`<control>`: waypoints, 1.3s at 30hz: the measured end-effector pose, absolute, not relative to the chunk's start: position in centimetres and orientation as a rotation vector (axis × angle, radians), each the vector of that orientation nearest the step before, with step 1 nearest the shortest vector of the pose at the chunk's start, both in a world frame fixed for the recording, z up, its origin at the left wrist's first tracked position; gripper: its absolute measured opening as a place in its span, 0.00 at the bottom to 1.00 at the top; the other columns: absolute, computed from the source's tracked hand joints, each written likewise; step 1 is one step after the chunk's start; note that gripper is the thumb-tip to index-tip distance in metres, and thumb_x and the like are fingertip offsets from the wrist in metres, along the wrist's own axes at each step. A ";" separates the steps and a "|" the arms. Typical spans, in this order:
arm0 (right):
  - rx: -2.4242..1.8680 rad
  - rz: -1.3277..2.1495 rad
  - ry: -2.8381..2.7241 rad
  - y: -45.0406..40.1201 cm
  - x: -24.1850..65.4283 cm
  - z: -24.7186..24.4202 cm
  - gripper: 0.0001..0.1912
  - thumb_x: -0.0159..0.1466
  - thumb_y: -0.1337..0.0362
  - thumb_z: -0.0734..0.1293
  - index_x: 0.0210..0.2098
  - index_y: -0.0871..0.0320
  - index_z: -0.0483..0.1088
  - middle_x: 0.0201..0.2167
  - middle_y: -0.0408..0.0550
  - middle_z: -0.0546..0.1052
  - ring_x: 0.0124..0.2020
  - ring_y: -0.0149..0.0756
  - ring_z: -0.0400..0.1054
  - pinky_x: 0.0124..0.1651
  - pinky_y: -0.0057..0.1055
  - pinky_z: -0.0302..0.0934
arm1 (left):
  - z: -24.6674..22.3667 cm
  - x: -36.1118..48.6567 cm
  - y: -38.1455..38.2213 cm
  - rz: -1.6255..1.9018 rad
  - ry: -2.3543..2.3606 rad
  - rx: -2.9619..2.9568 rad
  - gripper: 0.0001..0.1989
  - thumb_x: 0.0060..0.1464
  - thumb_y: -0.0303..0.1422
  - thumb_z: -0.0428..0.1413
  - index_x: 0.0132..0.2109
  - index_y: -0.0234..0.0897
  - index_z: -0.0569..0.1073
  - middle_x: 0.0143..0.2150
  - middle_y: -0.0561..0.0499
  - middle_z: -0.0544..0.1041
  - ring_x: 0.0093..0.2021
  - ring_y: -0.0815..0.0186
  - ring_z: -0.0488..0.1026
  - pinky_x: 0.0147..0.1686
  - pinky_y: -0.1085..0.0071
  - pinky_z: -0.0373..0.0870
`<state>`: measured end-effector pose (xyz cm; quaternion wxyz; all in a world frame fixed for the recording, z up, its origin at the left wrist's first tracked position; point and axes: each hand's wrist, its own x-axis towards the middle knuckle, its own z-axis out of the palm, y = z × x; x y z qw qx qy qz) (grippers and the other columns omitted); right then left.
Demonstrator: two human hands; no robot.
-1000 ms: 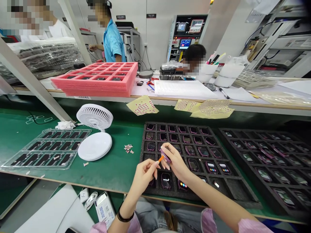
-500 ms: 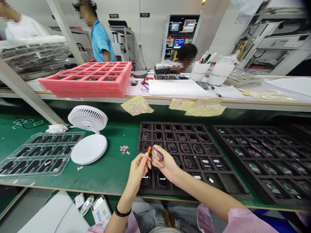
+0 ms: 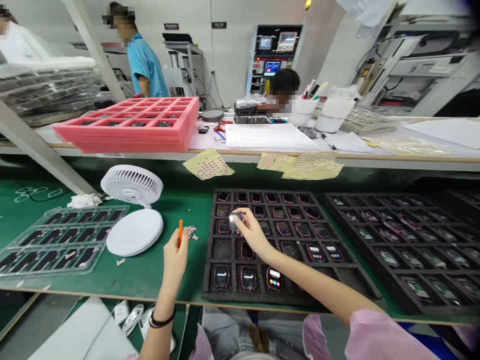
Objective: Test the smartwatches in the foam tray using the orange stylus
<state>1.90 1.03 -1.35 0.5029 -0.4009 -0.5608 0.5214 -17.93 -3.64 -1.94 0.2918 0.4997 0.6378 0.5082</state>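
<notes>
My left hand [image 3: 175,257] is closed on a slim orange stick [image 3: 180,228], which points upward over the green tabletop. My right hand [image 3: 252,231] pinches a smartwatch body [image 3: 236,222] whose shiny face catches the light; it is raised above a black foam tray [image 3: 222,248]. Purple-framed watches fill many of that tray's pockets. Lit screens show on a watch [image 3: 221,275] in the front left corner and on a watch [image 3: 275,278] beneath my right forearm. My right arm hides part of the front rows.
A second black foam tray [image 3: 357,244] with watches lies to the right. On the left are a white fan [image 3: 132,186], a clear plastic tray [image 3: 95,212] of black parts and several small loose pieces [image 3: 192,230]. A pink foam tray [image 3: 125,142] sits on the shelf. People are beyond.
My hands have moved apart. The left, with the orange stick, has gone left and away from the watch. My right hand has lifted slightly and turned the watch, so its glossy face shows.
</notes>
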 end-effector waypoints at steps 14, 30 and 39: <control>-1.420 0.119 -2.476 -1.1 5.2 -2.1 0.08 0.65 0.61 0.64 0.36 0.60 0.71 0.37 0.54 0.74 0.42 0.46 0.67 0.43 0.41 0.57 | -3.9 -19.8 -2.8 0.333 2.291 1.660 0.14 0.64 0.38 0.45 0.36 0.38 0.71 0.34 0.44 0.79 0.36 0.55 0.77 0.26 0.73 0.53; -1.133 1.269 -1.615 -2.4 5.6 -2.4 0.14 0.64 0.58 0.62 0.49 0.53 0.62 0.26 0.40 0.70 0.24 0.33 0.66 0.26 0.29 0.57 | -1.3 -12.6 -6.6 0.889 1.255 1.453 0.16 0.61 0.45 0.44 0.39 0.36 0.67 0.19 0.60 0.61 0.18 0.73 0.57 0.22 0.77 0.54; -0.865 1.592 -0.764 -4.9 4.3 0.3 0.15 0.58 0.53 0.70 0.33 0.54 0.62 0.19 0.33 0.65 0.12 0.20 0.54 0.15 0.20 0.46 | -1.0 -8.5 -6.9 0.862 0.939 1.231 0.21 0.59 0.50 0.46 0.31 0.36 0.64 0.15 0.62 0.58 0.13 0.77 0.48 0.15 0.78 0.46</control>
